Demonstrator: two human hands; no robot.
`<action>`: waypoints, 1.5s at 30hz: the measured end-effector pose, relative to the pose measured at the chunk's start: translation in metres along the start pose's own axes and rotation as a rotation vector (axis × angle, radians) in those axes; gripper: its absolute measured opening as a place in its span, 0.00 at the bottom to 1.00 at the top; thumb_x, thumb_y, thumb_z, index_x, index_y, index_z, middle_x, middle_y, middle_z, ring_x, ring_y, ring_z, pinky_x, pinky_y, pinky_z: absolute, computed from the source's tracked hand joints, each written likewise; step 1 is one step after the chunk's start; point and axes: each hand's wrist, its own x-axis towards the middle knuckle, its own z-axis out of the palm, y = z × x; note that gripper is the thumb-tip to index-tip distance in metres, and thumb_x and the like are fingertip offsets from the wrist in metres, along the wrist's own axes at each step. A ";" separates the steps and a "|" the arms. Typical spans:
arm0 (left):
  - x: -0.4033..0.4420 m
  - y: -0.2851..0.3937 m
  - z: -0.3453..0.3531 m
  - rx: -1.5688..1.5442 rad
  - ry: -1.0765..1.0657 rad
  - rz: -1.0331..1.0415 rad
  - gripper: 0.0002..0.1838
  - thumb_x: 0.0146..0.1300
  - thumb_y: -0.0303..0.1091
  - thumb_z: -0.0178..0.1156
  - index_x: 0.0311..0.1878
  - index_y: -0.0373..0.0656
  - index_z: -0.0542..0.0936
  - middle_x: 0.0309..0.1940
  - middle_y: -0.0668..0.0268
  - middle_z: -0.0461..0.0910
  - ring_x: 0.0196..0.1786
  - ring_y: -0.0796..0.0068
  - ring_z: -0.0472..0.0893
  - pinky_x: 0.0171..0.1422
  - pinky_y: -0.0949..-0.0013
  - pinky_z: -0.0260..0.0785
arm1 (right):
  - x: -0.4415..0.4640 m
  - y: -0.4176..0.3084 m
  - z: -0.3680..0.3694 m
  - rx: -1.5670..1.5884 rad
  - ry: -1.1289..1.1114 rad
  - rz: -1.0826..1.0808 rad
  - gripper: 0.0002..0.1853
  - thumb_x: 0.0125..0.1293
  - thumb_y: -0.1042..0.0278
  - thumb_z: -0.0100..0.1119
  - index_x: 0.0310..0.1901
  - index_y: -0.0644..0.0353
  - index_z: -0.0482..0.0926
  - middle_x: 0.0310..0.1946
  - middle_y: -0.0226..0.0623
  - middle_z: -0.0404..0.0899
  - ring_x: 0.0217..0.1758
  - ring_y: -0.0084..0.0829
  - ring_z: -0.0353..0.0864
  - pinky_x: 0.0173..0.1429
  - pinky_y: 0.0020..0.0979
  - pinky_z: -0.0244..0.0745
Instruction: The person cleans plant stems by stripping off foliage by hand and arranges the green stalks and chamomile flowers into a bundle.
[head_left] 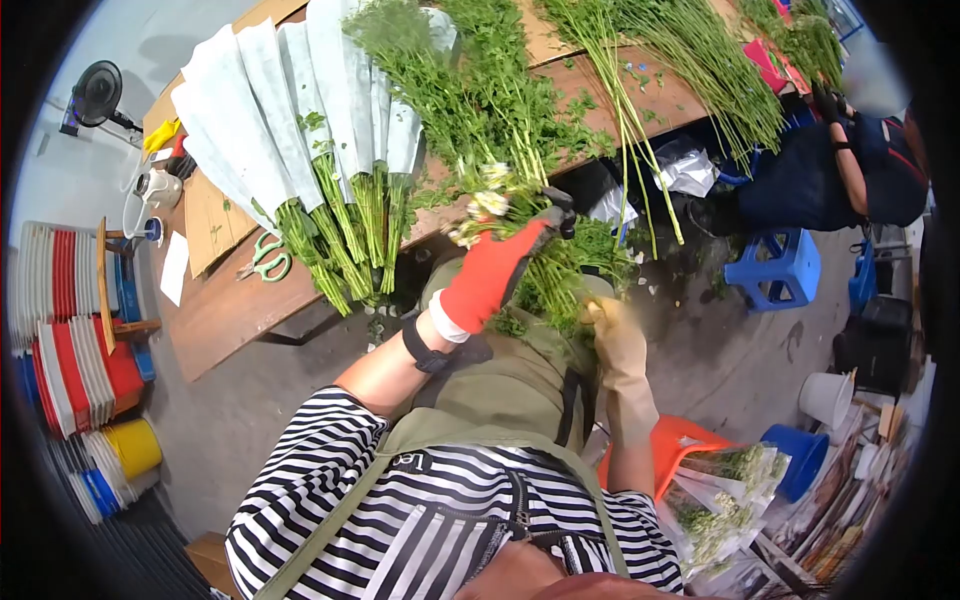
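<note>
My left hand (500,272), in a red glove with dark fingers, is closed round a bunch of white-flowered stems (490,203). The flower heads point up and left, over the table edge. Leafy lower stems (553,290) hang down above my lap. My right hand (618,340), in a tan rubber glove, has its fingers curled in at the lower leaves; they are slightly blurred. Beyond my left hand lie several bundles wrapped in white paper (265,110), with their cut green stems (345,230) over the near table edge.
Loose leafy stems (480,90) cover the wooden table (215,318). Green-handled scissors (268,262) lie at its left. A co-worker (840,170) works at right, near a blue stool (775,270). An orange chair (672,450) with wrapped flowers (725,500) stands behind my right arm.
</note>
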 end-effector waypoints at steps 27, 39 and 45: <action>0.038 0.064 -0.141 0.478 0.375 0.491 0.18 0.79 0.31 0.48 0.66 0.37 0.76 0.56 0.62 0.83 0.58 0.73 0.81 0.64 0.68 0.71 | -0.082 0.104 -0.017 -0.214 0.190 0.095 0.06 0.67 0.67 0.59 0.43 0.54 0.84 0.33 0.40 0.82 0.39 0.46 0.80 0.47 0.42 0.75; 0.012 0.038 -0.105 -0.235 0.282 0.067 0.18 0.78 0.40 0.53 0.59 0.35 0.78 0.48 0.62 0.84 0.46 0.72 0.83 0.56 0.68 0.75 | 0.081 0.011 -0.055 0.226 0.411 0.632 0.23 0.77 0.41 0.48 0.44 0.50 0.84 0.18 0.32 0.80 0.15 0.23 0.75 0.21 0.29 0.66; 0.001 0.019 -0.121 -0.193 0.294 0.044 0.18 0.78 0.40 0.53 0.58 0.36 0.79 0.46 0.64 0.84 0.46 0.73 0.83 0.56 0.68 0.75 | 0.181 0.024 -0.056 -0.149 0.378 0.522 0.24 0.75 0.39 0.49 0.58 0.48 0.78 0.30 0.37 0.85 0.33 0.35 0.84 0.40 0.38 0.76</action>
